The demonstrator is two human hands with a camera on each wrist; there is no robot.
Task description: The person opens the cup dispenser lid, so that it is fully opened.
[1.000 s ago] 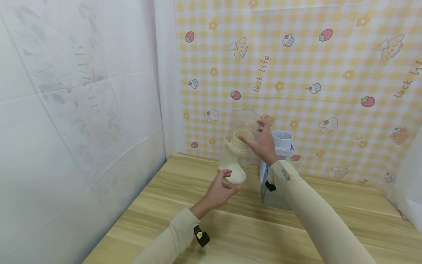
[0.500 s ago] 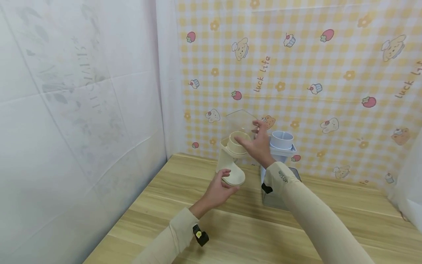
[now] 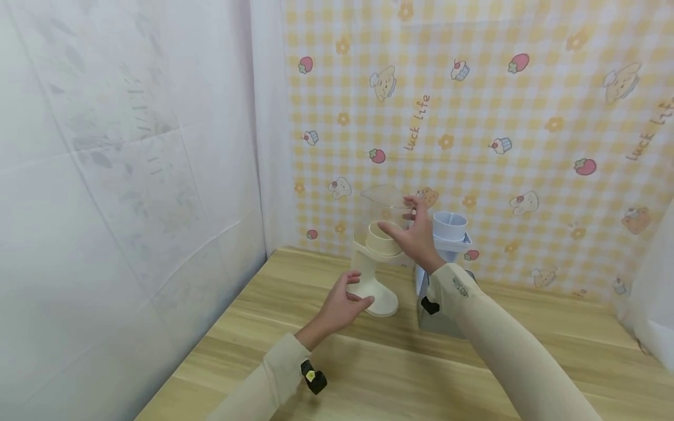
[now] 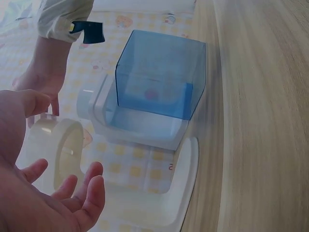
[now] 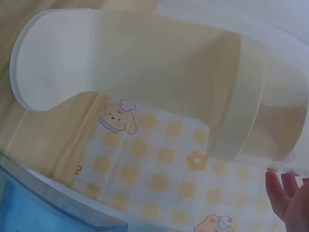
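Note:
A cream plastic stand point(image 3: 383, 303) with a rounded foot and a round collar on top stands upright on the table. Around and above the collar is a clear plastic box point(image 3: 372, 210), its rim rising over the stand. My right hand point(image 3: 419, 237) grips the clear box at its right side, thumb toward the front and fingers along the side wall. Low beside the foot, my left hand point(image 3: 339, 305) has its fingers spread and loosely bent. In the left wrist view its fingers point(image 4: 91, 193) hold nothing; whether they touch the stand is hard to tell.
Just right of the cream stand is a similar light blue stand point(image 3: 450, 229). A transparent bluish box point(image 4: 161, 72) sits in front of it, partly hidden by my right sleeve in the head view. A yellow checked cloth point(image 3: 489, 193) hangs behind the table point(image 3: 400, 380).
The cream stand has come closer to me and shifted slightly right. The clear box has tipped, its top rim now looking different. My left hand has drawn back a little; the right keeps its grip.

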